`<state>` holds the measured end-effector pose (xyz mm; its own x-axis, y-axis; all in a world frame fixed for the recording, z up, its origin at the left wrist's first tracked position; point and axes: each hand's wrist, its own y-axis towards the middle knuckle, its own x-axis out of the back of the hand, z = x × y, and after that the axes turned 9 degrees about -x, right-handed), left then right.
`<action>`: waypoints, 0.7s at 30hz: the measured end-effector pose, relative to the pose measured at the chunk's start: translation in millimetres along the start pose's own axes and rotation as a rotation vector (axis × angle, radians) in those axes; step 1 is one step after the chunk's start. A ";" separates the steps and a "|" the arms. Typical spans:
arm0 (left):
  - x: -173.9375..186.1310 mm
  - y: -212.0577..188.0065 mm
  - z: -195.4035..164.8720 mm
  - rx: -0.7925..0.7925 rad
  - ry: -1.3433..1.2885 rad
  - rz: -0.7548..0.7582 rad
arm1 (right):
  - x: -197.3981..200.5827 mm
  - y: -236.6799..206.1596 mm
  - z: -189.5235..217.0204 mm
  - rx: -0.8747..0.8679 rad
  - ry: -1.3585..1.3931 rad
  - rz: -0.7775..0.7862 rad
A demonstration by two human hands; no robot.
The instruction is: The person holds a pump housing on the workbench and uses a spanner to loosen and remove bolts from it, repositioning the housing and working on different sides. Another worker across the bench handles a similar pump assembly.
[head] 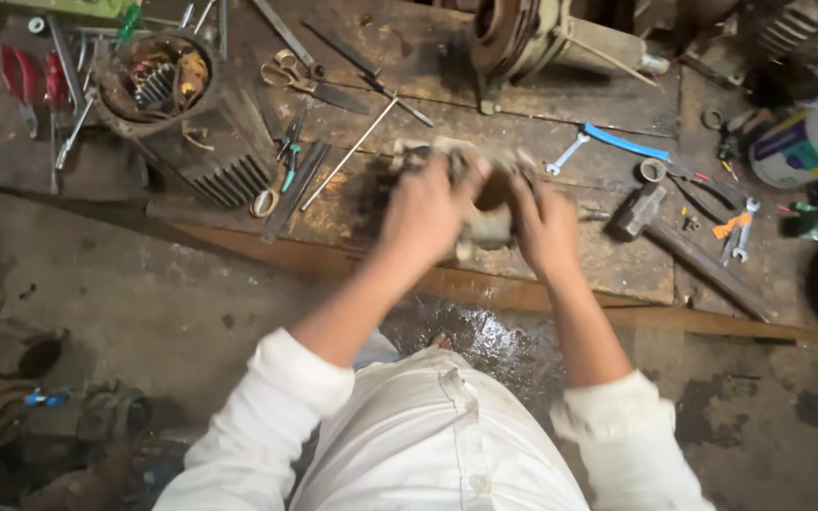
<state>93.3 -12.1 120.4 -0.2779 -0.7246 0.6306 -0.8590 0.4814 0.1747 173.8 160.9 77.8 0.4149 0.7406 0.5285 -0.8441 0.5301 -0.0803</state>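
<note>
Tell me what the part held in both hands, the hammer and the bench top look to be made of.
Held part: probably cast metal, dull grey and grimy, though motion-blurred. Hammer: dark steel head, worn brown wooden handle. Bench top: rough wooden planks, oil-stained, grain and seams visible.

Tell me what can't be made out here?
- Metal part, head view: blurred, mostly covered by left hand and right hand; its kind is unclear.
- White container: cut off by the right edge.
- Motor housing: cut off by the top edge.
- Items by the hammer: too small.
</note>
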 end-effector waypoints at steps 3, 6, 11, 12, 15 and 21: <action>13.9 42.2 20.6 0.083 0.014 -0.005 | -5.2 35.2 28.9 -0.034 -0.084 0.045; 23.3 57.8 27.7 0.072 0.078 0.069 | -1.9 43.4 33.9 -0.058 -0.123 0.113; 35.4 42.3 5.8 0.096 0.443 0.121 | 29.7 -0.5 5.2 0.194 -0.170 -0.124; 37.0 36.3 0.6 -0.031 0.525 0.012 | 32.9 -14.4 -2.7 0.275 -0.188 -0.186; 40.7 32.7 -8.8 -0.448 0.615 -0.156 | 27.4 -54.9 -29.9 -0.068 -0.102 -0.042; 50.0 43.6 9.1 -0.416 0.126 0.061 | -5.0 -63.1 -73.5 -0.162 0.202 -0.134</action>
<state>38.1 -31.9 152.6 -0.2460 -0.6357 0.7317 -0.5894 0.6974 0.4077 250.0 154.1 18.1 0.5922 0.7180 0.3658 -0.7185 0.6760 -0.1637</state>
